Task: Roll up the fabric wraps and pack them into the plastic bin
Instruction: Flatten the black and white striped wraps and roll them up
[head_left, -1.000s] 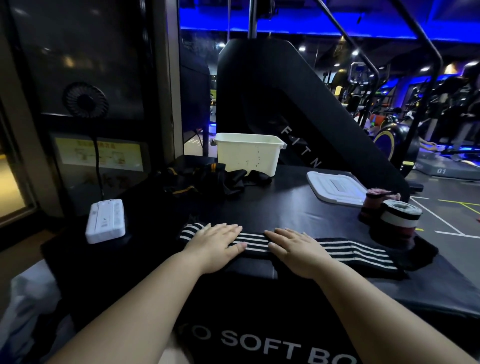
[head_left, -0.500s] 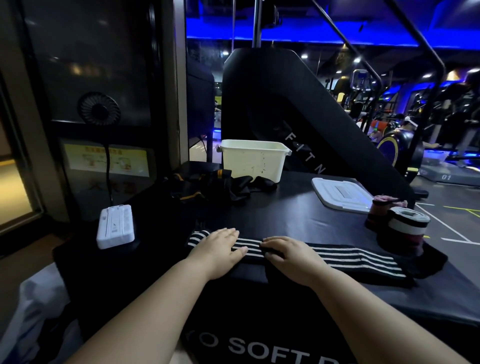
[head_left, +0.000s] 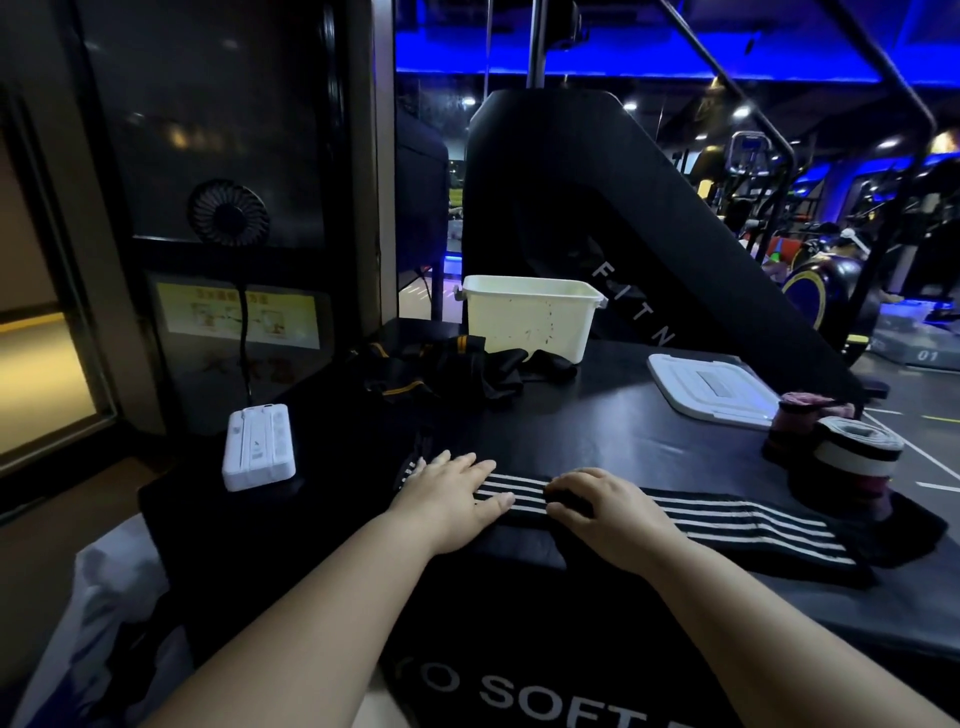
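Left hand (head_left: 447, 493) lies flat, fingers straight, pressing the striped wrap (head_left: 727, 525). Right hand (head_left: 608, 512) curls its fingers onto a fold of it. The wrap lies stretched across the table (head_left: 597, 426), well in front of the bin (head_left: 530, 322) (rolled wraps (head_left: 852, 449) sit off to the bin's right, past the lid (head_left: 711, 387)).

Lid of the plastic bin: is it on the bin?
No, the lid lies flat on the table, apart from the open bin.
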